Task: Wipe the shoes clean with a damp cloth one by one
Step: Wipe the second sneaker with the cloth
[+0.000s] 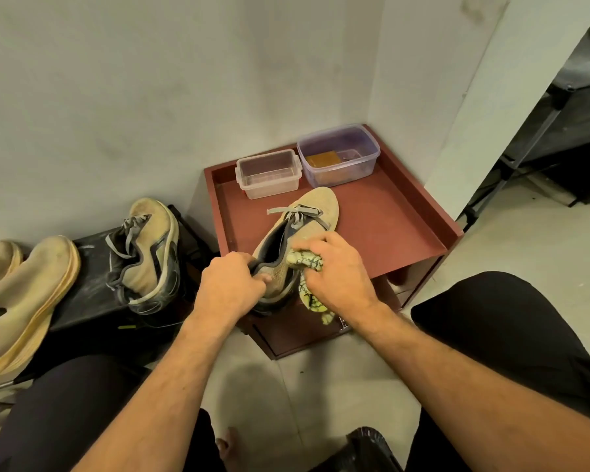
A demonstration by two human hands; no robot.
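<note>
A tan sneaker (307, 212) with grey laces lies on the red-brown table (389, 219), toe pointing away from me. My left hand (230, 284) grips its heel collar. My right hand (334, 267) holds a bunched yellow-and-black patterned cloth (305, 262) against the sneaker's right side; a tail of the cloth hangs down below the hand. A matching tan sneaker (150, 250) stands on a black stand (89, 284) to the left. Two thick-soled beige shoes (28, 294) lie at the far left.
Two clear plastic containers stand at the table's back edge: a small one (268, 173) and a larger purple-rimmed one (338, 155) holding something brown. Walls close in behind and right of the table. My knees flank the tiled floor (321, 386). A dark rack (559, 131) stands far right.
</note>
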